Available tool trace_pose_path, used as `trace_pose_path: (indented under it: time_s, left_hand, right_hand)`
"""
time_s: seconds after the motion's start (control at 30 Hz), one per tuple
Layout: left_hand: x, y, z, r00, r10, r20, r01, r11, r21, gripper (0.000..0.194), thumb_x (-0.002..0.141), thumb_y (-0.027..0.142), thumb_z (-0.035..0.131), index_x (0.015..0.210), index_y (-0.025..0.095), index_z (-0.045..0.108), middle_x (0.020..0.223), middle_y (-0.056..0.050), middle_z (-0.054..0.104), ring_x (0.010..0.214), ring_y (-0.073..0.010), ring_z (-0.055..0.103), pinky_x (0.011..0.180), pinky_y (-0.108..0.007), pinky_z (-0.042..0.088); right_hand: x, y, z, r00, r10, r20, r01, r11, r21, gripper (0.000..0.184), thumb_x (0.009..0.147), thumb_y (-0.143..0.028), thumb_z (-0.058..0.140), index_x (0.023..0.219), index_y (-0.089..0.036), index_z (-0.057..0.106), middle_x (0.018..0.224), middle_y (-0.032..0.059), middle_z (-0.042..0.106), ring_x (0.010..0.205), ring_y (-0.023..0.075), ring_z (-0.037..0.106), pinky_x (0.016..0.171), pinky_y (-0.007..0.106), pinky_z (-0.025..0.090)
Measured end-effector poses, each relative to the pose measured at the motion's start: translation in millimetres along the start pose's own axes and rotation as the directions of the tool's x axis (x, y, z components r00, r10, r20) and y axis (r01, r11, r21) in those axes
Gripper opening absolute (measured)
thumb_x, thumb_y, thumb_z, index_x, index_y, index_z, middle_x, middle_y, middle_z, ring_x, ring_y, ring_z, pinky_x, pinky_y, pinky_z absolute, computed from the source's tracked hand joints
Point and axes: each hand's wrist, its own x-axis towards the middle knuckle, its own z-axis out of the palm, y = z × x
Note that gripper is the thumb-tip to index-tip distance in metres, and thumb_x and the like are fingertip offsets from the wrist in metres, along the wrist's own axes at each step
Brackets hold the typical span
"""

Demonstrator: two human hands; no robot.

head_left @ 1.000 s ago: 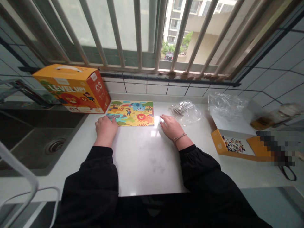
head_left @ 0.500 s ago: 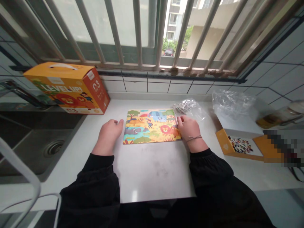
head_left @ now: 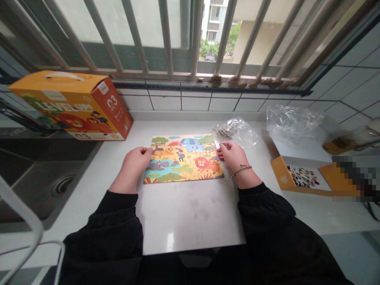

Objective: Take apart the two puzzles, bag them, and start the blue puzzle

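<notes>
A colourful jigsaw puzzle (head_left: 184,160) with a lion, an elephant, a hippo and a small figure lies assembled on the white counter in front of me. My left hand (head_left: 135,164) is closed at its left edge, thumb and curled fingers against the upper part of that side. At the opposite edge, my right hand (head_left: 234,158) has its fingers bent inward, their tips touching the puzzle's side. The undersides of both hands are hidden. A bracelet (head_left: 242,170) circles my right wrist.
An orange carton with a handle (head_left: 74,107) stands back left, beside the dark sink (head_left: 26,190). Crumpled clear plastic (head_left: 240,132) lies behind my right hand. To the right, an open yellow box (head_left: 280,174) holds many small pieces, with more clear plastic (head_left: 293,118) on its lid.
My left hand has closed in on the puzzle's left edge, where a gap showed before. My right hand stays at the right edge. The whole view has shifted slightly.
</notes>
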Motion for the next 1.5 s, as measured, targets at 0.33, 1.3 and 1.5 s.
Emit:
trace_pose_path:
  time_s: [0.33,1.3,1.5]
  left_hand:
    - [3.2,-10.3,-1.7,0.997,0.073,-0.004,-0.073,0.996,-0.057,0.037,0.097,0.046,0.06,0.104,0.019,0.084,0.096,-0.011,0.085,0.09,-0.0293,0.078,0.075,-0.035,0.051]
    - [-5.5,-2.5,7.7,0.994,0.11,0.022,-0.105,0.984,-0.147,0.03,0.098,0.04,0.065,0.109,0.018,0.081,0.107,-0.01,0.085,0.097,-0.0266,0.077,0.082,-0.032,0.053]
    - [-1.8,-3.3,10.7,0.998,0.059,0.001,-0.056,0.95,-0.308,0.026,0.095,0.037,0.068,0.109,0.017,0.078,0.109,-0.011,0.084,0.099,-0.0257,0.078,0.082,-0.031,0.056]
  right_hand:
    - [-5.5,-17.1,-3.8,0.831,-0.548,-0.095,0.445,0.757,-0.479,0.03,0.105,-0.031,0.055,0.118,-0.022,0.081,0.134,0.0144,0.078,0.135,0.0323,0.064,0.127,0.054,0.042]
    - [-13.4,-10.1,-12.8,0.991,0.036,-0.126,-0.065,0.97,-0.235,0.034,0.099,-0.037,0.068,0.124,-0.017,0.079,0.106,0.0135,0.084,0.104,0.0291,0.078,0.097,0.039,0.056]
    - [-7.8,2.2,-4.3,0.988,0.13,-0.086,-0.125,0.99,0.06,0.04,0.095,-0.039,0.069,0.128,-0.017,0.071,0.106,0.0118,0.082,0.087,0.023,0.079,0.076,0.033,0.061]
